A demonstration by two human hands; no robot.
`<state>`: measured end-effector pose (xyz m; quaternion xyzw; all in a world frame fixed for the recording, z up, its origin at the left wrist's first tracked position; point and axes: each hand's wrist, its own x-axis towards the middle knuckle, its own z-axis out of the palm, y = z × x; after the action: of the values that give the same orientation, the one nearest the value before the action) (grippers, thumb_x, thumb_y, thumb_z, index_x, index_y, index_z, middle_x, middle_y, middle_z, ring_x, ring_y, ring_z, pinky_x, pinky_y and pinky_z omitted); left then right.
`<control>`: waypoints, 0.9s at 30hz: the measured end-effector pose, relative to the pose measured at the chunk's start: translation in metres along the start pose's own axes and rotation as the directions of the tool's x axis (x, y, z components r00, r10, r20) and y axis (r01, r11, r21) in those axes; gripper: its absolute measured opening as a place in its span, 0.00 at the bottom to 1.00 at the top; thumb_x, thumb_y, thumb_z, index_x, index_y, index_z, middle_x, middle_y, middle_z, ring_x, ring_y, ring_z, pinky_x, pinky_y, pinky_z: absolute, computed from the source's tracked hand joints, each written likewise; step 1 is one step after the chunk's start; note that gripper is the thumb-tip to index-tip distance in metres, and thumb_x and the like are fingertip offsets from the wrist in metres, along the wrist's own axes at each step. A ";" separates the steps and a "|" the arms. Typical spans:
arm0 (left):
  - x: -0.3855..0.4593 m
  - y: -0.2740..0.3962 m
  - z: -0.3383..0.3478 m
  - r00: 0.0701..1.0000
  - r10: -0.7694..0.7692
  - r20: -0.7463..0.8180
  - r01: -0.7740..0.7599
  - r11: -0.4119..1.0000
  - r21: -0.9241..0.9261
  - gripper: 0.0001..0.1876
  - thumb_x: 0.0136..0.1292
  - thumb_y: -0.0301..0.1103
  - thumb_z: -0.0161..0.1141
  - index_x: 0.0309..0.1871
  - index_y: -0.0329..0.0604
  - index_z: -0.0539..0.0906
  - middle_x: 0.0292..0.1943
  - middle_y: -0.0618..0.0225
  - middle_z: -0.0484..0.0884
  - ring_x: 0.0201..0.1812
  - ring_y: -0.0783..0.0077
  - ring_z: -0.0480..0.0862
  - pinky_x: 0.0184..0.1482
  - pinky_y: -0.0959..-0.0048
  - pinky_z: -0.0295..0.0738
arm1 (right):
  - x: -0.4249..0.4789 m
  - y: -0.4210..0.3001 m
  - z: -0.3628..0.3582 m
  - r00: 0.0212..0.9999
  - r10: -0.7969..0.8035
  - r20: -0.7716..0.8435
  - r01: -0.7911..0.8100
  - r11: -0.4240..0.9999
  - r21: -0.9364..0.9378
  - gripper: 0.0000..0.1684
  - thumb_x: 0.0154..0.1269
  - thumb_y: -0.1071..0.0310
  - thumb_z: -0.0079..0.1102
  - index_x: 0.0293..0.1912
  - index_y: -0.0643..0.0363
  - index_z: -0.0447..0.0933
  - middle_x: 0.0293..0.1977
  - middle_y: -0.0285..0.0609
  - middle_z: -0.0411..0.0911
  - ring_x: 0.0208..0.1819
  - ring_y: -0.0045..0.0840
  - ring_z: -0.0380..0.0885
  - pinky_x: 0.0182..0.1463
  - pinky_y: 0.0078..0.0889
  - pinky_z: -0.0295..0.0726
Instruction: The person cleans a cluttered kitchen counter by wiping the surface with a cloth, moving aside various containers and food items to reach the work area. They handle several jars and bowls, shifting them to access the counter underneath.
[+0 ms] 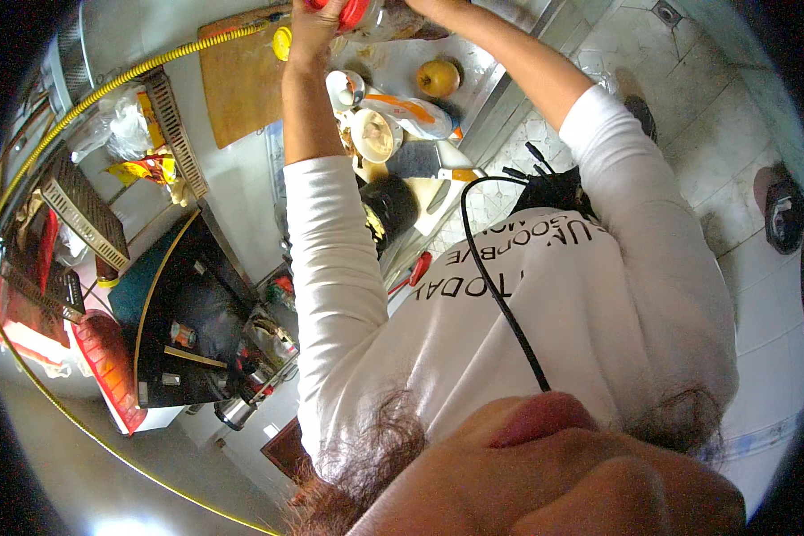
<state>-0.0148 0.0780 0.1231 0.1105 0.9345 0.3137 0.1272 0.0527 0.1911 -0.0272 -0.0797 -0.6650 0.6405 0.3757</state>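
Note:
At the top edge, my left hand (318, 30) is closed around the red lid (353, 13) of a clear jar (392, 21). The jar lies beyond the lid, partly cut off by the frame. My right hand (435, 7) is beside the far end of the jar, its fingers mostly out of view, so its grip is hidden. A yellow cap (282, 43) shows next to my left wrist, by a brown cutting board (238, 87). Below the jar, a yellow-red apple (438, 78) rests on the metal counter (388, 63).
Nearer me are a white-and-orange packet (412, 115), a bowl (375, 136), a small white cup (345, 89), a broad blade (413, 159) and a black pot (396, 204). A yellow corrugated hose (141, 67) crosses the left side. Metal racks (84, 208) hold plastic bags. A black cable (486, 268) hangs down my shirt.

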 end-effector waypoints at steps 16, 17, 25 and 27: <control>0.027 -0.022 0.004 0.987 0.150 -0.054 -0.145 0.985 0.094 0.46 0.62 0.58 0.76 0.77 0.43 0.70 0.61 0.56 0.84 0.55 0.63 0.86 0.49 0.66 0.87 | 0.009 0.148 -0.022 0.964 0.050 0.262 0.089 0.867 -0.491 0.26 0.66 0.74 0.55 0.64 0.55 0.79 0.56 0.53 0.83 0.57 0.45 0.81 0.64 0.45 0.78; 0.045 -0.022 0.005 0.983 0.180 -0.023 -0.179 0.982 0.067 0.46 0.62 0.57 0.76 0.77 0.44 0.70 0.61 0.56 0.84 0.54 0.63 0.86 0.47 0.66 0.87 | -0.001 0.185 -0.029 0.970 -0.093 0.224 0.199 0.834 -0.515 0.27 0.65 0.74 0.56 0.63 0.55 0.79 0.54 0.53 0.83 0.56 0.46 0.81 0.63 0.45 0.79; 0.005 -0.014 0.016 0.995 -0.078 -0.062 0.063 0.976 -0.207 0.42 0.64 0.58 0.74 0.75 0.49 0.69 0.56 0.58 0.84 0.45 0.60 0.89 0.32 0.64 0.88 | -0.110 0.077 -0.027 0.890 0.453 0.050 -0.443 0.885 -0.143 0.32 0.67 0.76 0.60 0.70 0.53 0.74 0.59 0.54 0.79 0.62 0.48 0.77 0.69 0.43 0.76; 0.000 -0.008 0.023 0.985 -0.159 -0.068 0.137 0.957 -0.256 0.43 0.63 0.60 0.74 0.74 0.50 0.69 0.55 0.59 0.84 0.44 0.59 0.88 0.31 0.64 0.88 | -0.100 0.037 -0.012 0.932 0.336 -0.135 -0.347 0.936 -0.061 0.33 0.68 0.75 0.62 0.72 0.53 0.73 0.63 0.55 0.76 0.64 0.49 0.75 0.70 0.43 0.74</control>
<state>-0.0091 0.0843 0.1005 0.0092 0.8978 0.4231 0.1221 0.1169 0.1477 -0.1021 -0.2489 -0.6430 0.6615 0.2950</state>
